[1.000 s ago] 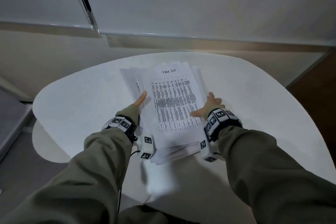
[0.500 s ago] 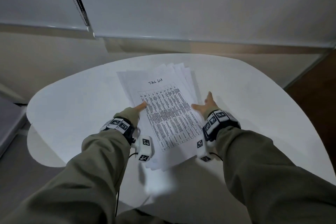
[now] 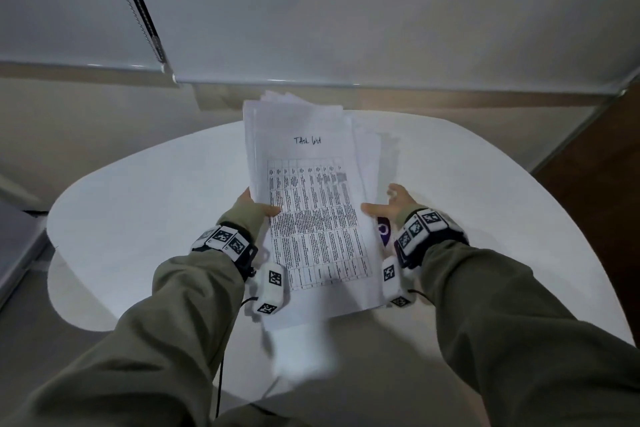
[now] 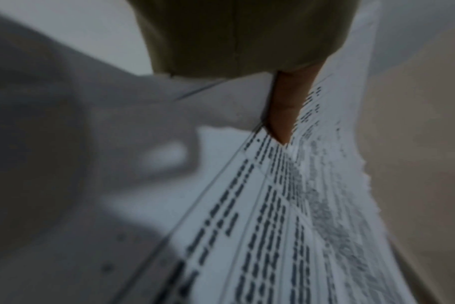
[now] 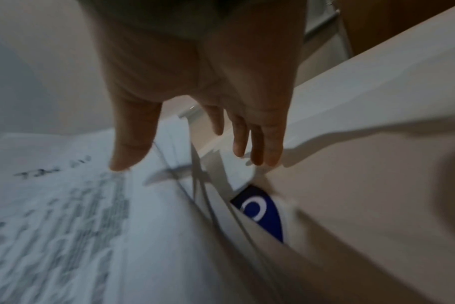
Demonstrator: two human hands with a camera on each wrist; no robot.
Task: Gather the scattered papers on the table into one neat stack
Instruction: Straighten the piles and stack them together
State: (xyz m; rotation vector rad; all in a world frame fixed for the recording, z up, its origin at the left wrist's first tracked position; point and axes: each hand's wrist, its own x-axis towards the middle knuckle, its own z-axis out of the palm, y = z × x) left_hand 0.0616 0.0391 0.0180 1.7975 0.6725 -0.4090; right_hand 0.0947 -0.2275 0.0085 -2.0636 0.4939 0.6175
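White rounded bench under drawn blinds, papers gathered and lifted.
Loose stack of white printed paper sheets is tilted up off bench, near-centre; left hand pinches its left edge, thumb on top. Right hand fingers spread, thumb on right edge. Gathering looks done; far and right edges fanned, squaring left.

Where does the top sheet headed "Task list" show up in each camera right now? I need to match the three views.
Head: the top sheet is centre frame, raised between the left hand and right hand.
Left wrist: lower right, printed table seen edge-on, thumb pressed on it.
Right wrist: lower left, its heading beside the thumb.
Shared landmark: the printed table; the blue logo patch shows in head and right wrist only.
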